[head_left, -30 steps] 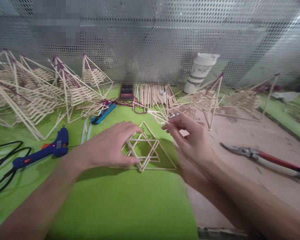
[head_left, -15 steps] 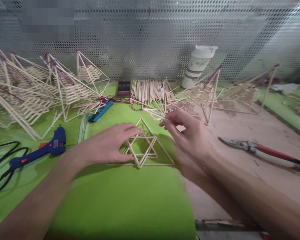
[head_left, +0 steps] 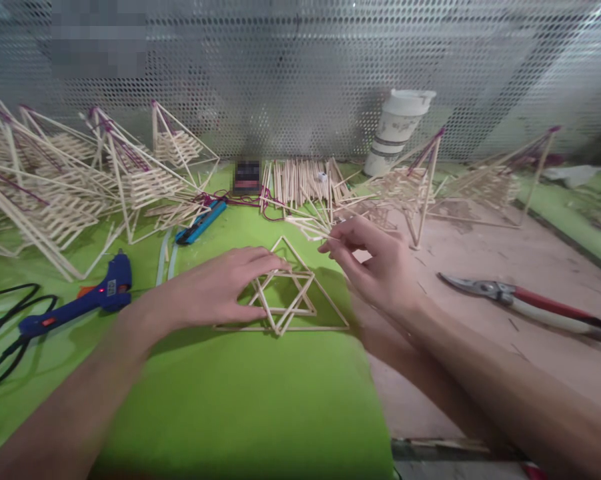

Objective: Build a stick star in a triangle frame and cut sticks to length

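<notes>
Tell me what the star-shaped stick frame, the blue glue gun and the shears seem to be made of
Star-shaped stick frame: probably bare wood, pale and matte. Blue glue gun: likely plastic, smooth with a soft sheen. Shears: the grey blades look like metal, faintly shiny; the red and white handles could be plastic-coated.

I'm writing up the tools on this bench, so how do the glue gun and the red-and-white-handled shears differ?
The glue gun is mostly blue; the shears have metal blades with red and white handles. A red light glows on the glue gun; none shows on the shears. The glue gun lies on the green surface, the shears on the pinkish board. Both are lying unheld.
</notes>
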Demonstrator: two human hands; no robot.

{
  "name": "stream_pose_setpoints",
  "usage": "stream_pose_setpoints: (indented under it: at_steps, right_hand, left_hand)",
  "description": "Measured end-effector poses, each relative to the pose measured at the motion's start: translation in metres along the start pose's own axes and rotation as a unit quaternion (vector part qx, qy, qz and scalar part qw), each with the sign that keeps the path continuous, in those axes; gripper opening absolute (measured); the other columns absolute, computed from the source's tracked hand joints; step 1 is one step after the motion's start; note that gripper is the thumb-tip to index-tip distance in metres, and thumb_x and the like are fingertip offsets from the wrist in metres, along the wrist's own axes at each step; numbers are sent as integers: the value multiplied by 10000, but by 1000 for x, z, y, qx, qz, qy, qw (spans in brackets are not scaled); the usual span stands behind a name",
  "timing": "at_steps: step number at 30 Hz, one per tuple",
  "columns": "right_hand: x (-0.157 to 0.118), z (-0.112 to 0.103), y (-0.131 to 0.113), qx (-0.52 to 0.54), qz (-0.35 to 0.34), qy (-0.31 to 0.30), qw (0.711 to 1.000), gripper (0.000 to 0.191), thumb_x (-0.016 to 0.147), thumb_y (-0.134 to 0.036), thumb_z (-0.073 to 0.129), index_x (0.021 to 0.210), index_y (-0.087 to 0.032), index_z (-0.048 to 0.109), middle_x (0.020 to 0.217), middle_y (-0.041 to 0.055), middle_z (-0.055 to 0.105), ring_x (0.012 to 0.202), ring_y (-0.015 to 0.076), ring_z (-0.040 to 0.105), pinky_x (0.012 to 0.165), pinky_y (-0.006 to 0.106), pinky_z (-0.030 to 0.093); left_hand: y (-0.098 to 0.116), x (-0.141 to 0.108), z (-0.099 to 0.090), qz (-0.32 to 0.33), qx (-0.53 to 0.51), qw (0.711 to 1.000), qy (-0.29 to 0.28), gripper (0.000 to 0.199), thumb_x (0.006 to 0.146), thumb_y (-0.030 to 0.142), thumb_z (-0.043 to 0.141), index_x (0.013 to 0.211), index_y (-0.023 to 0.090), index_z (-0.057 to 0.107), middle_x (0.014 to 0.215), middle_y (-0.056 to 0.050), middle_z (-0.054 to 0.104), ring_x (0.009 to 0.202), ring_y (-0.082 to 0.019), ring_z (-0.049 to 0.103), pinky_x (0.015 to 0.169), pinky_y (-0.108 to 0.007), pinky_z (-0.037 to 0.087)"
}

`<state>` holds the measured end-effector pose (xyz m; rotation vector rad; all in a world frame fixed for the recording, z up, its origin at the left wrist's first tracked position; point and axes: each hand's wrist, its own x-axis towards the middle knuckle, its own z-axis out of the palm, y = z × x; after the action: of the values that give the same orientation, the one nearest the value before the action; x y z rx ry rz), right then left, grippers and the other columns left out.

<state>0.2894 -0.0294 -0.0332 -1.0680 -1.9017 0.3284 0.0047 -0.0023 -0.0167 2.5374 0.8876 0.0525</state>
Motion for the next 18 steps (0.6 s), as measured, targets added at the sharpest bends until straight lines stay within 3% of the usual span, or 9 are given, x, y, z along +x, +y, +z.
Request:
stream_pose_setpoints:
  at_steps: [18]
  right_hand:
    - [0,0,0,-12,3,1,1000,114,1015,-124,621,954,-204,676,816,19,773,639,126,709,514,251,573]
  left_hand:
    - [-5,-3,-1,-6,13,1000,15,660,968,429,717,1576,308,491,1569,-112,594,1390,-317,591,1147,-482,467]
